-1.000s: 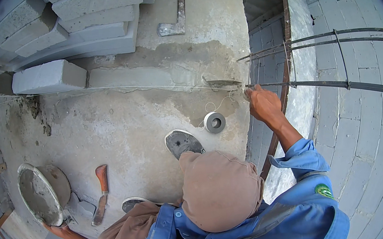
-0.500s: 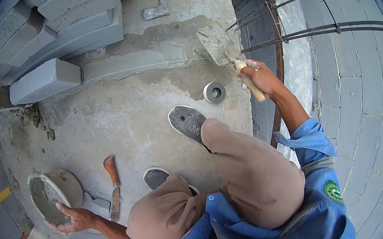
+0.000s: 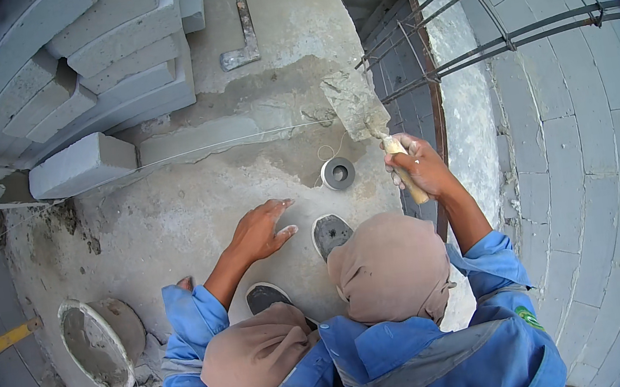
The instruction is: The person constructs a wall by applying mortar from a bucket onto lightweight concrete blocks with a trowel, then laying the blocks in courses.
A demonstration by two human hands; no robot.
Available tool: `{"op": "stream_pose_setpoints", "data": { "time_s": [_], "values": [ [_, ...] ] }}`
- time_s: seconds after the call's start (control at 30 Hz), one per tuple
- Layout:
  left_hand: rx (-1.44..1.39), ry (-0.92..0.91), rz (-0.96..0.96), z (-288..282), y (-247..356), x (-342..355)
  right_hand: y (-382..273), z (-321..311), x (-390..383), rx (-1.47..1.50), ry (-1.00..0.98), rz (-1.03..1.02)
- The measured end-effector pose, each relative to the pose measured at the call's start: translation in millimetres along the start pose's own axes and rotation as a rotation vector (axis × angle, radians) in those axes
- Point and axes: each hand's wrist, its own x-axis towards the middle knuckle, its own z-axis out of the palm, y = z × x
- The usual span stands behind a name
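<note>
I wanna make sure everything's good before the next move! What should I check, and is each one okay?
1. Trowel held firmly: ok, the right hand is wrapped around its handle.
2. Left hand free: ok, it is open and holds nothing.
3. Bucket has mix in it: ok, grey mix shows inside.
4. String tidy: not ok, it curls loosely near the roll.
5. Shoes off the stretched string: ok, both are apart from it.
6. Enough mix on the trowel: cannot tell, its blade looks grey and coated, but the amount is unclear.
</note>
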Motion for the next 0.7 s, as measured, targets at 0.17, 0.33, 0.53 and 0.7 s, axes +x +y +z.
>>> {"op": "stream_pose_setpoints", "data": {
  "time_s": [0.17, 0.33, 0.53, 0.7],
  "values": [
    [0.333, -0.258, -0.141, -74.5, 3.7, -17.5, 18.6, -6.4, 21.9, -0.065, -0.08, -0.004],
    [0.462, -0.366, -0.084, -50.5, 31.5, 58.5, 57.9, -13.3, 27.6, -0.194, -0.067, -0.157],
    [0.487, 0.063, 0.132, 99.3, -20.3, 126.3, 74.1, 44.7, 15.7, -0.092, -0.243, -0.153],
    [0.2, -0.145, -0.045, 145.4, 52.7, 161.4, 98.5, 24.8, -8.5, -0.048, -0.224, -0.148]
  ]
}}
